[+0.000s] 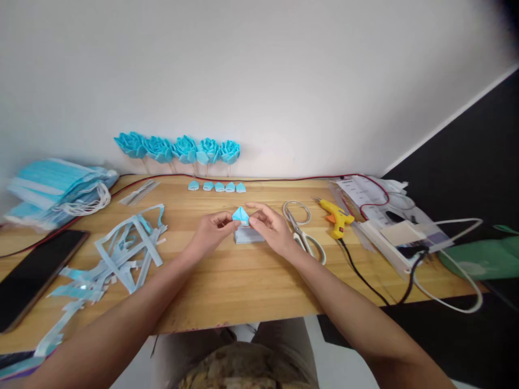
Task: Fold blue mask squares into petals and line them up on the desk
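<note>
Between my two hands, above the middle of the table, is a small blue folded petal (pixel 240 215) with a pointed top. My left hand (pixel 213 231) pinches its left side, and my right hand (pixel 271 226) pinches its right side. Directly below lies a pale blue stack of cut pieces (pixel 248 235), partly hidden by my fingers. Beyond my hands, several finished folded petals (pixel 219 187) sit in a row. Scissors (pixel 299 229) with white handles lie just right of my right hand, their lower handle close to my wrist.
Several blue flowers (pixel 185 149) on thin stems lean along the wall. Blue face masks (pixel 52 186), cut strips (pixel 125 248) and a phone (pixel 36 270) lie left. To the right are a yellow glue gun (pixel 335 216), a power strip (pixel 383 246) and looping cables.
</note>
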Action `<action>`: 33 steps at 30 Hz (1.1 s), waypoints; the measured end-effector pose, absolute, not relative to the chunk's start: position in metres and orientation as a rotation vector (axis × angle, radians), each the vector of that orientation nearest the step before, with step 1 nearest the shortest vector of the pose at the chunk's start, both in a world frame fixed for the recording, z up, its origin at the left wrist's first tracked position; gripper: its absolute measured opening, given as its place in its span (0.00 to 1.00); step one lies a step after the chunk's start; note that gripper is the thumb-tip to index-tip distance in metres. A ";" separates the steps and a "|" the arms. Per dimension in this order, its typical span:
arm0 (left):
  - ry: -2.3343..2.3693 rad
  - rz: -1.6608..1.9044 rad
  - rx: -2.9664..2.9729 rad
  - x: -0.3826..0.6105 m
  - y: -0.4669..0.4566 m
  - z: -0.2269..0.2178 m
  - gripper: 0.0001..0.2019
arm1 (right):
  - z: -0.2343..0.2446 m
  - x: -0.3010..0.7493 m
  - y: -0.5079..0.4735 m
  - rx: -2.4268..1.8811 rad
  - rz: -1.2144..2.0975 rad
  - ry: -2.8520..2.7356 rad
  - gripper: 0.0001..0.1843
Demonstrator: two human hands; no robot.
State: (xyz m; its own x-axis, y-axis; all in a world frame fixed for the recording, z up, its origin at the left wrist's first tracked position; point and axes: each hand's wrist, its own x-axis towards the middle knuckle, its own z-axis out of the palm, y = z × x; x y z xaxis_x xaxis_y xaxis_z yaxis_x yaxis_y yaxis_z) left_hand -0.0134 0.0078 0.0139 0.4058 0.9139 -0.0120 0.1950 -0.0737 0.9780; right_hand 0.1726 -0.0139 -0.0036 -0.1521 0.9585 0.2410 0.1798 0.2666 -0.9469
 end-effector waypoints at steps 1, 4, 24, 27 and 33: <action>1.016 0.798 1.572 -0.013 0.008 0.012 0.14 | -0.004 0.173 -0.014 -1.099 0.995 -1.579 0.20; 1.009 0.750 1.668 -0.013 0.008 0.006 0.14 | -0.004 0.174 -0.014 -1.116 0.922 -1.643 0.20; 1.113 0.825 1.470 -0.012 0.012 0.004 0.17 | 0.004 0.290 0.007 -1.986 0.249 -1.585 0.11; 1.078 0.853 1.456 -0.011 0.012 0.004 0.17 | 0.002 0.282 -0.001 -1.962 0.303 -1.668 0.09; 1.049 0.845 1.392 -0.012 0.012 0.005 0.20 | -0.002 0.268 0.001 -2.035 0.226 -1.683 0.07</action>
State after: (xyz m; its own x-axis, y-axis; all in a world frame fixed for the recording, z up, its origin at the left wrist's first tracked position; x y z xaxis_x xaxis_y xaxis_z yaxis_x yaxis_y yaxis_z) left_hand -0.0119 0.0117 0.0053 0.3432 0.9359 -0.0797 0.1206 0.0402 0.9919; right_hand 0.2683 0.0009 -0.0018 0.2274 0.9578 0.1759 0.8774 -0.1231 -0.4637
